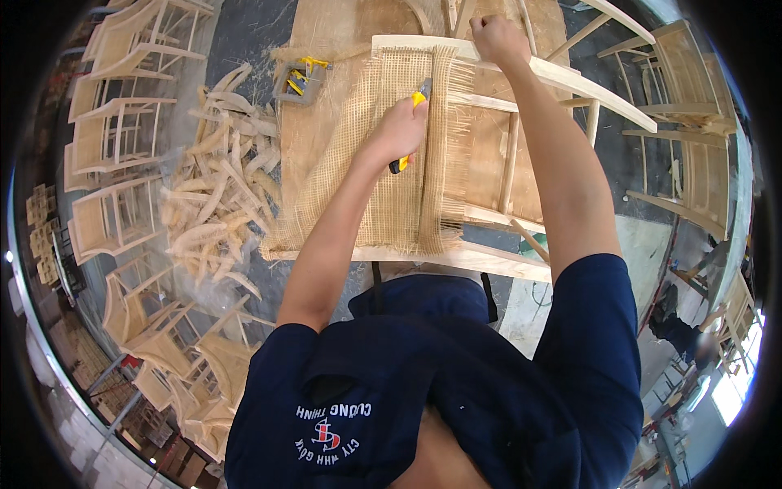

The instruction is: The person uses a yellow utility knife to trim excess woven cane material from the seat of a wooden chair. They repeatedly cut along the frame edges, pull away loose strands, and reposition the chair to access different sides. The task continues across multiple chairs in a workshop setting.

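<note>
Fingers of the left hand (401, 126) wrap tightly around the yellow handle of a utility knife (410, 125), whose blade end pokes out above the knuckles and rests against a sheet of woven cane webbing (371, 183). Under those fingers the webbing drapes over a pale wooden chair frame (505, 155) lying on a workbench (326, 49), its frayed edges hanging loose on both sides and a folded strip of it running just to the right of the knife. Up and to the right, the right hand (497, 37) is clenched over the frame's top rail, fingers curled fully around the wood. Beyond the left hand's knuckles, farther up the bench, sits a small grey tray with yellow tools (300, 77). Well to the left of the knife hand, a heap of curved wooden chair parts (216, 179) covers the floor, and past it stand rows of unfinished chairs (122, 122). More chair frames (692, 122) stand well off to the right of the gripping hand.
</note>
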`<action>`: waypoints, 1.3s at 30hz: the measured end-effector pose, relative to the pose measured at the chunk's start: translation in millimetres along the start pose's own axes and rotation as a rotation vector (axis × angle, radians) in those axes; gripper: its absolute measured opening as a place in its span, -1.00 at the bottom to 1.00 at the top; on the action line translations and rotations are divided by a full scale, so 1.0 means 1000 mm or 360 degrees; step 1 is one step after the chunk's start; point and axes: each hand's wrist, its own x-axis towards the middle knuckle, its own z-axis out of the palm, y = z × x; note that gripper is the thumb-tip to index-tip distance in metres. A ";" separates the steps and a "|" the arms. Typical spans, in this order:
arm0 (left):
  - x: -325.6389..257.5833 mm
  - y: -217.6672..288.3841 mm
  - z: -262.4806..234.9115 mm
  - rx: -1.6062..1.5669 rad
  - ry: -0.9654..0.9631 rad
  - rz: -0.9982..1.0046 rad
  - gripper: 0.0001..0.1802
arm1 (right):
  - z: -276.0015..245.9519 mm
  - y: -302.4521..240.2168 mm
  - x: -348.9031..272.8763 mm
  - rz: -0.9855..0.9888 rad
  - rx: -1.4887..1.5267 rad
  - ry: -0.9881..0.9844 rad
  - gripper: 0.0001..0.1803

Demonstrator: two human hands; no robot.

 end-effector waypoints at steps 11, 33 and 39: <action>-0.030 -0.012 0.014 0.0228 0.0072 -0.0020 -0.56 | 0.015 0.006 0.009 -0.0163 0.0088 0.0190 -0.45; -0.095 -0.058 0.051 0.0477 0.0295 0.0105 -0.57 | 0.016 0.005 0.004 -0.0235 0.0161 0.0258 -0.47; -0.112 -0.077 0.059 0.0469 0.0285 0.0071 -0.57 | 0.016 -0.001 -0.001 -0.0337 0.0065 0.0373 -0.48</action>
